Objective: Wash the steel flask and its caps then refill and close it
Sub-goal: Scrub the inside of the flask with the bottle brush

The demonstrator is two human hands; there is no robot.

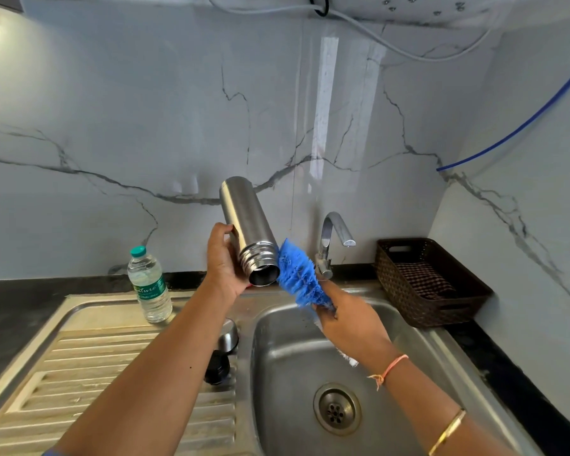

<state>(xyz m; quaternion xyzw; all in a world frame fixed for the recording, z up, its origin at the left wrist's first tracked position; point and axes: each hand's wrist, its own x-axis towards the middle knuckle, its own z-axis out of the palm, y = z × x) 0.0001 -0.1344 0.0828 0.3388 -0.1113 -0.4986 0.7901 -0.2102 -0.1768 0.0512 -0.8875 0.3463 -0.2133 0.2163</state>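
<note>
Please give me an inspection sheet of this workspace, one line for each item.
Surface: steel sink with ribbed drainboard; dark counter.
Job's things: flask uncapped, held tilted, mouth down; blue brush at its mouth, not inside; steel cap and black cap on the drainboard.
Clutter: water bottle, closed, upright; brown basket holding a checked cloth.
Hands: left hand grips the flask; right hand grips the brush.
Cables: white cable and blue tube along the wall.
Surroundings: marble-look wall; tap, no water running.
</note>
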